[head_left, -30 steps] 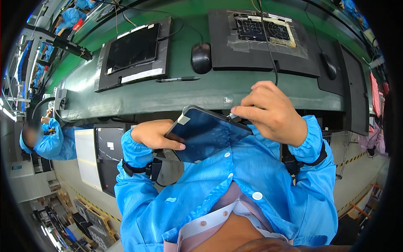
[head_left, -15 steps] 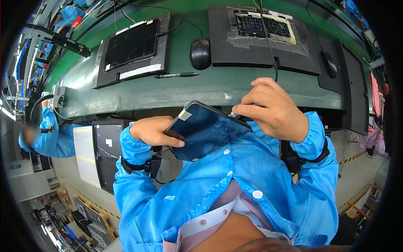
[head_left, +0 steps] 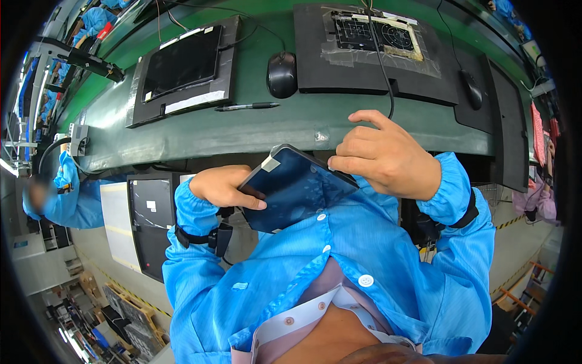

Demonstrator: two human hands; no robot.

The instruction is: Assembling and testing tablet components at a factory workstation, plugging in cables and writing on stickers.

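Note:
A dark tablet [head_left: 297, 191] with a glossy, smudged screen is tilted in front of my chest. Pale tape [head_left: 270, 164] sits on its upper corner. My left hand [head_left: 229, 188] grips its left edge, with the thumb over the screen. Close to the tablet's right edge is my right hand [head_left: 385, 156], its thumb and index finger pinched while another finger sticks out. A black cable [head_left: 383, 73] comes down from the far side and passes behind that hand. The cable's end is hidden by the fingers, so I cannot see whether it touches the tablet.
On the green bench [head_left: 254, 130] lie a second tablet [head_left: 183, 62] on a dark stand, a pen [head_left: 247, 106], a black mouse [head_left: 282, 74] and a black board with a patterned panel [head_left: 379, 39]. Another mouse [head_left: 470, 90] lies far right. A co-worker's blue sleeve [head_left: 76, 203] shows at left.
The metal-tipped plug that showed in my right fingers is now out of sight, and those fingers have come nearer the tablet's edge. The whole view has shifted slightly.

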